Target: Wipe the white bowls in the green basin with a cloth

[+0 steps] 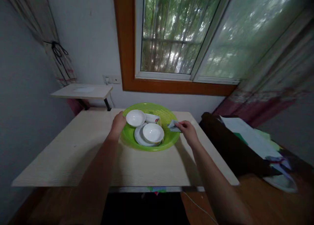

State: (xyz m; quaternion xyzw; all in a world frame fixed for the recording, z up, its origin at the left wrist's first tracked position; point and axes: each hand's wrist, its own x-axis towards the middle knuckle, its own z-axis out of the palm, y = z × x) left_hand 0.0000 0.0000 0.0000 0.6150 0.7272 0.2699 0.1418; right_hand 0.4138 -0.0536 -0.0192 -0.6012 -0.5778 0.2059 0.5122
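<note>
In the head view, the green basin stands on the table, close to its far edge and right of the middle. The left hand is at the basin's left rim; its fingers are partly hidden, so I cannot tell how closed they are. The right hand pinches a grey cloth narrowly between thumb and fingers, over the basin's right side.

Inside, one white bowl is near the left rim, and a white cup lies beside it. Another white bowl is above a plate, toward the near rim.

In my judgement, steady light pressure on the left rim would suit, with the loose cloth gathered flat under the fingertips, well away from the bowls, because these may slide or knock together.
</note>
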